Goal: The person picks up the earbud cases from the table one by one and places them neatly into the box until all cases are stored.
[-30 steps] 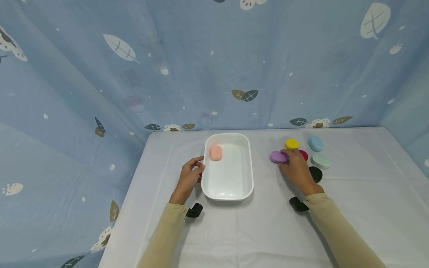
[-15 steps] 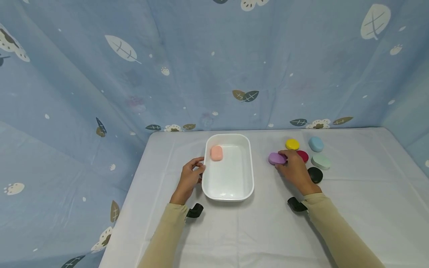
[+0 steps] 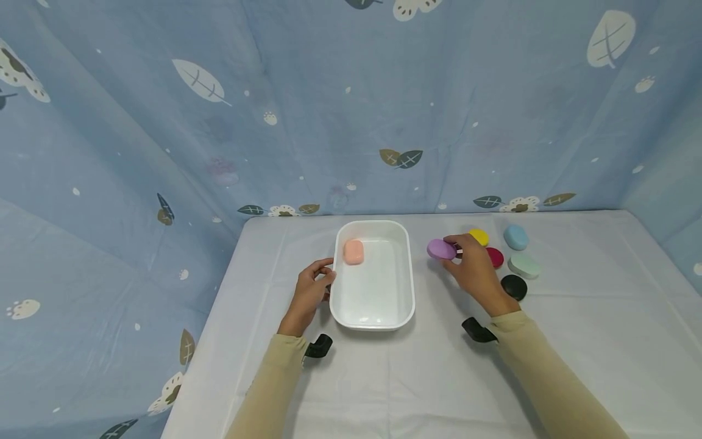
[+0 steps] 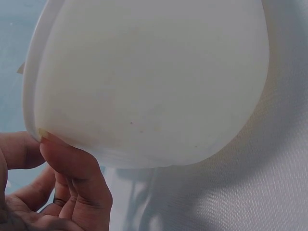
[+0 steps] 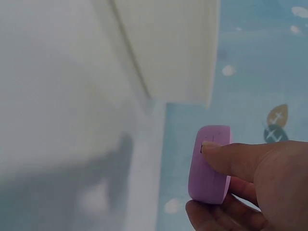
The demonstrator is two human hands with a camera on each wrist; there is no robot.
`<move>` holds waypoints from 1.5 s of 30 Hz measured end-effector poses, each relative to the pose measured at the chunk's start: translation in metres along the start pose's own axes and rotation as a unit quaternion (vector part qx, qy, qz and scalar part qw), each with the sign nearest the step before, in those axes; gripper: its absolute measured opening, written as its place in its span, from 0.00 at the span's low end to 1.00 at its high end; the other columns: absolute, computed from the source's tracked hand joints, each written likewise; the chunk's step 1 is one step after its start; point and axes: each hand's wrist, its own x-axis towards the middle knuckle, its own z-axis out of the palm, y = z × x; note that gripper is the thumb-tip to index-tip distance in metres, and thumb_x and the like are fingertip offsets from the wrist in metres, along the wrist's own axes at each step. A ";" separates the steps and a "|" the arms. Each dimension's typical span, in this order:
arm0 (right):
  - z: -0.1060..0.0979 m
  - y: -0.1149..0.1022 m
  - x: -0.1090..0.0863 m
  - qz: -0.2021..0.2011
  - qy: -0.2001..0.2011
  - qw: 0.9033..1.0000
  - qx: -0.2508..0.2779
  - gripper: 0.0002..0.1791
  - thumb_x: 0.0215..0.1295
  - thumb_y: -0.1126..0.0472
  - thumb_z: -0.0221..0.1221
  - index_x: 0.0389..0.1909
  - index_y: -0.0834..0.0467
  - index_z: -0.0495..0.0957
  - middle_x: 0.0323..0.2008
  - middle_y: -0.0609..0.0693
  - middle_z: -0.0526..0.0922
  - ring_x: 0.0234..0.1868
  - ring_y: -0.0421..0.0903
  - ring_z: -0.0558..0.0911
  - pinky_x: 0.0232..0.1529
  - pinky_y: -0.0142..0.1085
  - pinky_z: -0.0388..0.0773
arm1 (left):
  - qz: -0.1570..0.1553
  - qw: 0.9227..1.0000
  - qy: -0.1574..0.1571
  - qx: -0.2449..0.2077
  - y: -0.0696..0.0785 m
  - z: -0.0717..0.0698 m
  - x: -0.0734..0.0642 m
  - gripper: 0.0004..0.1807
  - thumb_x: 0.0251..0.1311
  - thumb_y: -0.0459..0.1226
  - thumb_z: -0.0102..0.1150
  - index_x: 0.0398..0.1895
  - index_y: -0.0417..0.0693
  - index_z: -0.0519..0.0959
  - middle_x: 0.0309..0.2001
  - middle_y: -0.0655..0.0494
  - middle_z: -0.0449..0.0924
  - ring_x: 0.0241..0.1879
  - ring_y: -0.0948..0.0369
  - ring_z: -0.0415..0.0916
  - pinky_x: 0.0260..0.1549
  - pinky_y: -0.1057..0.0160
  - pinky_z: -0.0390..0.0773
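My right hand (image 3: 478, 271) pinches a purple oval soap bar (image 3: 441, 249) between thumb and fingers, lifted over the table to the right of the tray. In the right wrist view the soap bar (image 5: 208, 168) stands edge-on, with the thumb along its side. My left hand (image 3: 308, 296) holds the left rim of a white rectangular tray (image 3: 373, 325). Seen from the left wrist, thumb and forefinger meet at the tray's (image 4: 159, 96) edge. A peach square soap bar (image 3: 353, 251) lies inside, near the upper left corner.
Right of the tray lie several more soap bars: yellow (image 3: 479, 237), red (image 3: 495, 257), light blue (image 3: 516, 237), pale green (image 3: 524, 266) and black (image 3: 514, 287). A white cloth (image 3: 384, 384) covers the table. A blue patterned curtain (image 3: 318, 122) hangs behind it.
My right hand has drawn the purple soap bar out of the group, leftward and up off the table towards the tray. The left hand and tray stay put.
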 end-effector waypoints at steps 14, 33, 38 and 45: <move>0.006 -0.042 0.014 -0.043 0.020 0.999 0.021 0.29 0.64 0.73 0.71 0.65 0.69 0.75 0.59 0.67 0.78 0.60 0.64 0.79 0.61 0.56 0.81 | 0.003 1.000 -0.007 0.000 0.001 -0.001 -0.001 0.22 0.77 0.31 0.56 0.71 0.38 0.75 0.47 0.48 0.72 0.27 0.60 0.70 0.23 0.65 0.75; 0.029 -0.085 0.037 -0.074 -0.021 0.997 0.029 0.28 0.63 0.73 0.72 0.63 0.73 0.76 0.57 0.68 0.79 0.56 0.62 0.83 0.59 0.51 0.83 | -0.001 1.000 -0.006 -0.002 0.001 0.000 0.000 0.22 0.77 0.31 0.56 0.71 0.39 0.75 0.48 0.48 0.73 0.28 0.59 0.71 0.24 0.65 0.76; 0.037 -0.092 0.044 -0.068 -0.030 0.997 0.022 0.27 0.63 0.72 0.72 0.61 0.73 0.77 0.57 0.68 0.80 0.54 0.61 0.83 0.57 0.51 0.83 | -0.002 1.000 -0.005 -0.003 0.001 0.000 -0.001 0.22 0.77 0.31 0.56 0.71 0.40 0.75 0.47 0.48 0.73 0.28 0.59 0.71 0.24 0.65 0.76; 0.046 -0.096 0.056 -0.042 -0.044 0.998 0.026 0.26 0.64 0.72 0.71 0.62 0.73 0.77 0.59 0.69 0.79 0.58 0.63 0.82 0.61 0.53 0.81 | -0.001 1.000 -0.007 -0.006 0.001 -0.001 -0.001 0.21 0.77 0.31 0.56 0.70 0.39 0.75 0.48 0.48 0.73 0.28 0.59 0.71 0.24 0.66 0.76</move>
